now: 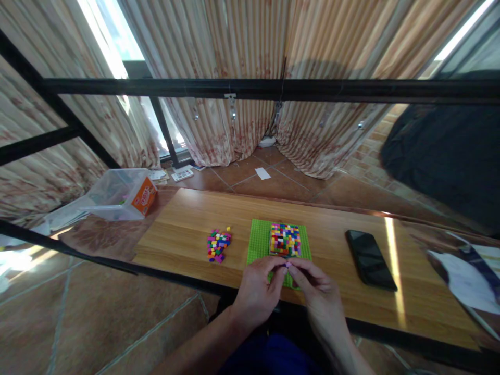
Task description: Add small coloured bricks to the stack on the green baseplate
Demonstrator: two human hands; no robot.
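Note:
A green baseplate (259, 244) lies on the wooden table (187, 224), with a square block of many-coloured small bricks (285, 239) built on it. Left of the plate sits a loose pile of small coloured bricks (218, 246). My left hand (258, 291) and my right hand (316, 294) meet at the plate's near edge. Their fingertips pinch together on a tiny pink brick (288, 265) held between them.
A black phone (370, 259) lies face up to the right of the plate. A clear plastic box with an orange label (123, 195) stands on the floor at the left. Papers (464, 278) lie at the far right. A black metal frame (250, 89) crosses overhead.

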